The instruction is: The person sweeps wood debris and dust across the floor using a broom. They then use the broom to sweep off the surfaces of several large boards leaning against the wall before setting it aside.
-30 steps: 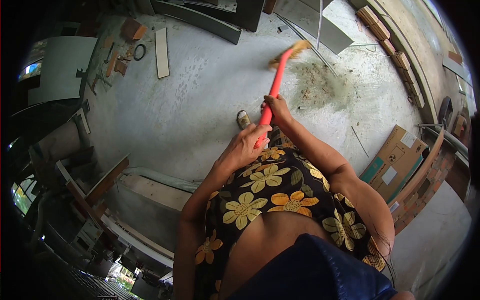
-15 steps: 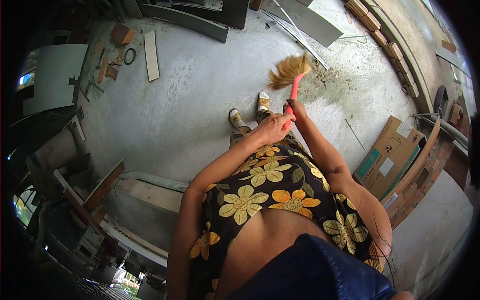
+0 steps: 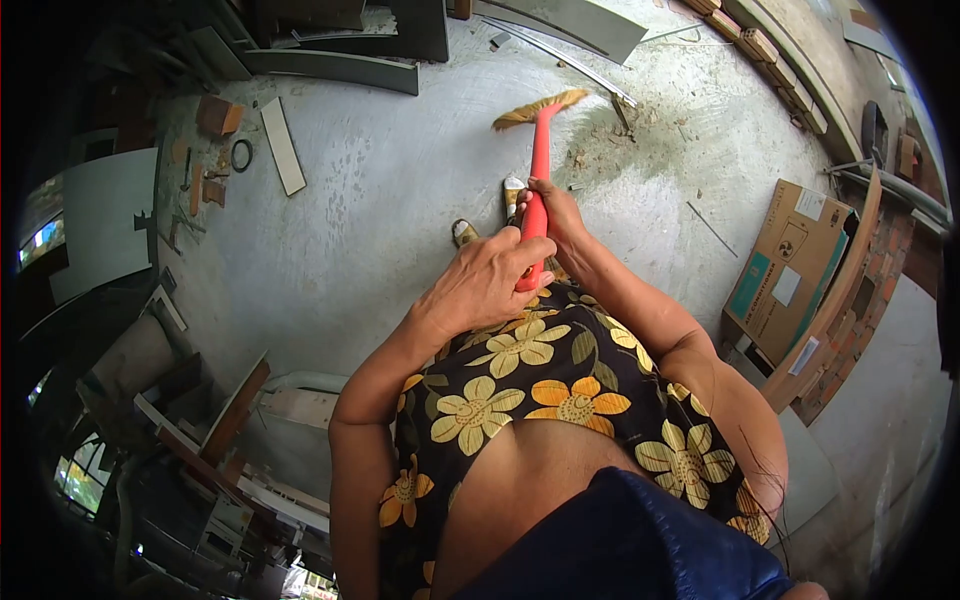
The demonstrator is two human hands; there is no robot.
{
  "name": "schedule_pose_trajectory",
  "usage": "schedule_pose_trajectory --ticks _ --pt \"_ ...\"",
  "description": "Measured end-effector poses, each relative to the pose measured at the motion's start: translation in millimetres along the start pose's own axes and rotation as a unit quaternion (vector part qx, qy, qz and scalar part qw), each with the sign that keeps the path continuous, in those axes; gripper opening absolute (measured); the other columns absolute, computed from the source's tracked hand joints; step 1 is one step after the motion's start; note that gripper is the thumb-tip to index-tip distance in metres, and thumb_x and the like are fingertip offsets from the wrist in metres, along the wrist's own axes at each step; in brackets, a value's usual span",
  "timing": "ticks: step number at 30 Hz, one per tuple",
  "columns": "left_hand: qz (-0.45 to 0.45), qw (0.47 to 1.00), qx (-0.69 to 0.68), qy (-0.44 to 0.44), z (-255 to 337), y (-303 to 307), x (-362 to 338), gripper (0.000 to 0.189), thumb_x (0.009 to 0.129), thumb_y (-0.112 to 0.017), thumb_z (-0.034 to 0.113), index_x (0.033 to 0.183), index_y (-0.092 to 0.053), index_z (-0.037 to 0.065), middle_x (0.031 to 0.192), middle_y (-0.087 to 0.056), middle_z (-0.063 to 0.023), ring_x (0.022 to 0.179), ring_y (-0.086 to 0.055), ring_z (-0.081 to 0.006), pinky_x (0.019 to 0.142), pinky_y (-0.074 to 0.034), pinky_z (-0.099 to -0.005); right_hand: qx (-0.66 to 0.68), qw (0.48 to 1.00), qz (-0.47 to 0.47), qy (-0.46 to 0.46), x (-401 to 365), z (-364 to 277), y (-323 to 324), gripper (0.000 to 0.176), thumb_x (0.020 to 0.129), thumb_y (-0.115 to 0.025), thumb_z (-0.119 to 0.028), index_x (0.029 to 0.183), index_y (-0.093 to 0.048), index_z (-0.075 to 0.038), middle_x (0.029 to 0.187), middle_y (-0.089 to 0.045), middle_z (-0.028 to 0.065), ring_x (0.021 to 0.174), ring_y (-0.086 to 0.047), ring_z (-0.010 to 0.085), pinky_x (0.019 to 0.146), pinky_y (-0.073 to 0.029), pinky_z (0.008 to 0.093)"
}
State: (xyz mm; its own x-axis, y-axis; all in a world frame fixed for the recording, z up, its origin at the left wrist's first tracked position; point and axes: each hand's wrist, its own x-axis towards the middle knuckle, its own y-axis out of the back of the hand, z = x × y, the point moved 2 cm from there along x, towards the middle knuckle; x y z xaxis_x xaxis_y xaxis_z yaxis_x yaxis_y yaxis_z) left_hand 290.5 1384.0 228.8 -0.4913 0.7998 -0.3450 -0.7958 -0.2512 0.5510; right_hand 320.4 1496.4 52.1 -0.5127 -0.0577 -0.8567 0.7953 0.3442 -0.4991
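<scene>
A broom with a red handle (image 3: 540, 160) and a fan of tan bristles (image 3: 530, 112) points away from my body. My left hand (image 3: 485, 275) is wrapped round the handle's near end, close to the flowered clothing. Farther up the same handle, my right hand (image 3: 558, 212) grips it with the fingers curled. The bristles show as a narrow strip over the grey floor (image 3: 380, 220). To the right of them lies a patch of dirt and small debris (image 3: 620, 145).
Long metal strips (image 3: 565, 58) and grey panels lie ahead. A light board (image 3: 283, 147), a black ring (image 3: 241, 155) and scraps are on the left. On the right stands a cardboard box (image 3: 795, 260) beside stacked bricks (image 3: 860, 345); a thin rod (image 3: 712, 229) lies nearby.
The broom has swung left and its handle now stands straighter in view. Its bristles, spread wide before, appear as a thin band. Both hands moved left with it, still gripping.
</scene>
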Motion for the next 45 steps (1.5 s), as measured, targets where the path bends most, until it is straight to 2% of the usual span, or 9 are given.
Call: schedule_pose_trajectory --ticks 6,10,13,18,20,24,31,38,45 --pt "-0.098 0.992 -0.057 -0.051 -4 7 29 0.021 0.077 -0.057 0.017 0.095 -0.057 0.008 0.077 -0.057 -0.0161 0.074 -0.056 -0.0324 0.068 -0.043 -0.0391 0.047 0.999 0.017 -0.022 -13 9 44 0.014 0.088 -0.040 -0.012 0.092 -0.038 0.001 0.080 -0.048 0.0102 0.070 -0.052 0.0218 0.064 -0.047 0.0353" --pt "-0.151 0.985 -0.077 0.023 -23 -20 74 0.022 0.078 -0.050 0.020 0.092 -0.057 0.005 0.078 -0.060 -0.0165 0.074 -0.057 -0.0344 0.068 -0.044 -0.0397 0.034 0.999 0.004 -0.040 9 4 74 0.026 0.089 -0.027 -0.010 0.104 -0.035 0.009 0.103 -0.044 0.0216 0.094 -0.053 0.0329 0.084 -0.046 0.0442" --pt "-0.127 0.988 -0.076 0.040 -49 -65 112 0.024 0.078 -0.048 0.022 0.092 -0.057 0.005 0.077 -0.060 -0.0180 0.074 -0.057 -0.0354 0.068 -0.044 -0.0409 0.017 1.000 -0.015 0.018 38 -16 90 0.020 0.088 -0.034 -0.013 0.097 -0.037 0.005 0.087 -0.050 0.0158 0.079 -0.055 0.0262 0.070 -0.049 0.0362" --pt "-0.051 0.997 -0.032 -0.052 -48 -97 140 0.023 0.080 -0.051 0.021 0.098 -0.056 0.008 0.082 -0.059 -0.0199 0.078 -0.057 -0.0352 0.070 -0.045 -0.0417 0.023 0.993 -0.017 0.110 107 -61 147 0.016 0.086 -0.041 -0.014 0.090 -0.039 0.000 0.072 -0.051 0.0101 0.067 -0.054 0.0200 0.058 -0.048 0.0296" --pt "-0.048 0.996 -0.040 -0.066 -45 -97 147 0.023 0.080 -0.053 0.021 0.100 -0.055 0.009 0.085 -0.058 -0.0193 0.079 -0.057 -0.0355 0.071 -0.045 -0.0417 0.106 0.987 -0.015 0.122 111 -84 142 0.014 0.083 -0.049 -0.013 0.082 -0.039 -0.004 0.059 -0.046 0.0050 0.058 -0.049 0.0148 0.051 -0.044 0.0250" --pt "-0.036 0.994 0.005 -0.099 -50 -107 147 0.023 0.080 -0.055 0.020 0.102 -0.055 0.012 0.081 -0.055 -0.0166 0.076 -0.056 -0.0341 0.070 -0.045 -0.0406 0.137 0.971 -0.051 0.190 100 -108 138 0.013 0.082 -0.051 -0.010 0.078 -0.040 -0.005 0.062 -0.047 0.0057 0.056 -0.049 0.0159 0.053 -0.046 0.0266" --pt "0.007 0.988 -0.065 -0.137 -47 -79 100 0.024 0.079 -0.058 0.019 0.101 -0.055 0.010 0.077 -0.054 -0.0158 0.071 -0.055 -0.0316 0.069 -0.044 -0.0382 0.060 0.971 0.039 0.230 52 -83 108 0.011 0.082 -0.049 -0.010 0.084 -0.039 -0.004 0.064 -0.048 0.0072 0.057 -0.050 0.0188 0.055 -0.047 0.0311" --pt "0.046 0.985 -0.095 -0.134 -55 -19 37 0.021 0.081 -0.058 0.020 0.097 -0.054 0.006 0.080 -0.058 -0.0151 0.073 -0.056 -0.0315 0.067 -0.044 -0.0371 -0.015 0.986 0.068 0.150 28 -20 40 0.016 0.082 -0.048 -0.011 0.089 -0.040 0.000 0.070 -0.049 0.0093 0.063 -0.050 0.0197 0.056 -0.046 0.0318" --pt "0.090 0.992 -0.057 -0.063 -60 15 -23 0.028 0.078 -0.062 0.022 0.098 -0.052 0.006 0.078 -0.059 -0.0162 0.073 -0.059 -0.0334 0.066 -0.046 -0.0377 -0.140 0.988 -0.054 -0.029 47 29 -9 0.018 0.083 -0.050 -0.012 0.091 -0.041 0.001 0.073 -0.053 0.0081 0.060 -0.053 0.0166 0.055 -0.046 0.0278"
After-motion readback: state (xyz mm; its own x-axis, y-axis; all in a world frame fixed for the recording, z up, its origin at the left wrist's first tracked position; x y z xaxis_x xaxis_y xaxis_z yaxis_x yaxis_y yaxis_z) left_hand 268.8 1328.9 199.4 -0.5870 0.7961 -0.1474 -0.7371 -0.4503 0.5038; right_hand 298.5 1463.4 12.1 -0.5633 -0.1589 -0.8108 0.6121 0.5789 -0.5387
